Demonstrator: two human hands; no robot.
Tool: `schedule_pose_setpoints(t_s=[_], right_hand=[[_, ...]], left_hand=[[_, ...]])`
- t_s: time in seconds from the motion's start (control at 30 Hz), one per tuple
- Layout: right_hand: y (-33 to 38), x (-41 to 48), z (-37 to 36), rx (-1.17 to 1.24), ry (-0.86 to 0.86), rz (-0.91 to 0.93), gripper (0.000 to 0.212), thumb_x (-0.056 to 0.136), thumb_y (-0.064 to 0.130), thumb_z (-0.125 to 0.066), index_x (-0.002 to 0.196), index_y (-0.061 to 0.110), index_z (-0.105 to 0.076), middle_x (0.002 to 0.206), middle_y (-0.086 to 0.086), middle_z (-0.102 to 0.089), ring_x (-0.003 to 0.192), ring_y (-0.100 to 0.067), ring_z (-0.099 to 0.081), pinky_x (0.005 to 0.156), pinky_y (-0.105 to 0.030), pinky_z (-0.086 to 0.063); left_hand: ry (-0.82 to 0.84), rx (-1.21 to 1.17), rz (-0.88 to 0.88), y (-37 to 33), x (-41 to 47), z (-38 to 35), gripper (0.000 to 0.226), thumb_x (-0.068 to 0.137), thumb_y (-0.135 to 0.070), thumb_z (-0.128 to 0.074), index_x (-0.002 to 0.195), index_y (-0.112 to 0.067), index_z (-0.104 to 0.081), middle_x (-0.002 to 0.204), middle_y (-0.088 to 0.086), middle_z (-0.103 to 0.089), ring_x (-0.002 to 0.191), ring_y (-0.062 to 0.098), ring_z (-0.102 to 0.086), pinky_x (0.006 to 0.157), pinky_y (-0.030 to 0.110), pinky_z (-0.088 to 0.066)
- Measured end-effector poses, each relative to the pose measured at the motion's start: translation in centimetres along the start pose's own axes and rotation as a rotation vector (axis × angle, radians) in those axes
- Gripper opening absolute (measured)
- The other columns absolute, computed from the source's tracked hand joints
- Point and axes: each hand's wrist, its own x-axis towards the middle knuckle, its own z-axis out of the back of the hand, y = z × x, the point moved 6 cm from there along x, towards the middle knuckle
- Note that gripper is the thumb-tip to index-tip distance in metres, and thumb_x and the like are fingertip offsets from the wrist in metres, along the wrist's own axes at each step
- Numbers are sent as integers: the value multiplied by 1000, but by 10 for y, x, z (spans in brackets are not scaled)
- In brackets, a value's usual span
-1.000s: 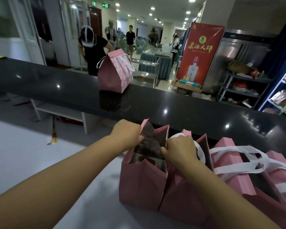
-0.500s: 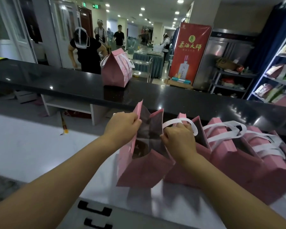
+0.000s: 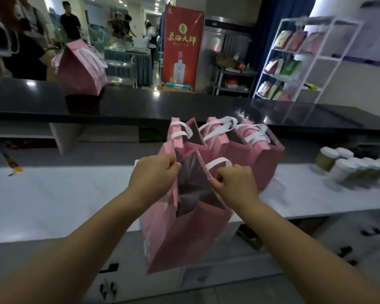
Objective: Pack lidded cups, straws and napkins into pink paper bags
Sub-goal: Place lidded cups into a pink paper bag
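Bag (image 3: 184,235), pink, held beyond table (image 3: 53,194) edge. Left hand (image 3: 154,172), right hand (image 3: 234,183): each grip pinched on a rim. Risk: paper slips or tears; bag falls.

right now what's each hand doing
Left hand: pinching the left rim of the open pink bag.
Right hand: pinching the same bag's right rim.

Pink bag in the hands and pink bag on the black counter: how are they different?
The held bag gapes open; the counter bag is folded shut. The left hand and right hand pinch the held bag's rim in the air; the counter bag sits on the black counter. Both are pink with white handles.
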Motion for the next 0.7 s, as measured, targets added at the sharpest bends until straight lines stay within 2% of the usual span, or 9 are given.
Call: schedule_pose_setpoints(t_s=[0.17, 0.23, 0.3, 0.43, 0.57, 0.7], right_hand=[[-89, -32, 24, -14, -18, -86, 28, 81, 38, -63, 62, 18, -67, 61, -3, -63, 65, -20, -53, 72, -32, -39], [-133, -45, 35, -41, -30, -122, 28, 80, 39, -64, 63, 18, -67, 63, -3, -63, 67, -21, -54, 69, -30, -35], [-184, -59, 46, -53, -46, -162, 26, 79, 37, -65, 63, 18, -67, 65, -6, -63, 69, -24, -54, 66, -31, -29], [-300, -94, 73, -91, -86, -275, 26, 79, 35, -66, 63, 15, -68, 64, -8, -63, 67, -26, -55, 63, -31, -28], [-389, -122, 97, -122, -109, -358, 25, 78, 31, -70, 61, 12, -68, 60, -10, -61, 64, -27, -53, 63, -31, -31], [-464, -134, 115, -170, -118, -426, 24, 77, 31, -71, 62, 12, -68, 62, -11, -59, 67, -28, -53, 66, -34, -40]], left_hand=[[59, -33, -92, -79, -1, -64, 30, 94, -35, -46, 70, -21, -57, 62, -2, -57, 59, 13, -54, 52, 27, -42], [69, -13, -128, -115, 4, -94, 30, 93, -35, -46, 72, -17, -58, 65, 1, -60, 63, 21, -56, 58, 33, -45], [65, 8, -163, -155, 8, -128, 30, 92, -34, -46, 72, -14, -56, 66, 4, -60, 64, 26, -54, 58, 35, -41], [85, -57, -198, -241, 14, -203, 31, 92, -34, -46, 68, -17, -55, 60, -2, -54, 56, 15, -48, 48, 28, -26], [110, -104, -223, -308, 19, -263, 32, 93, -33, -46, 65, -17, -51, 60, 1, -54, 59, 20, -51, 49, 31, -32], [158, -164, -208, -363, 28, -314, 31, 92, -33, -46, 72, -11, -54, 65, 6, -57, 65, 29, -55, 60, 41, -47]])
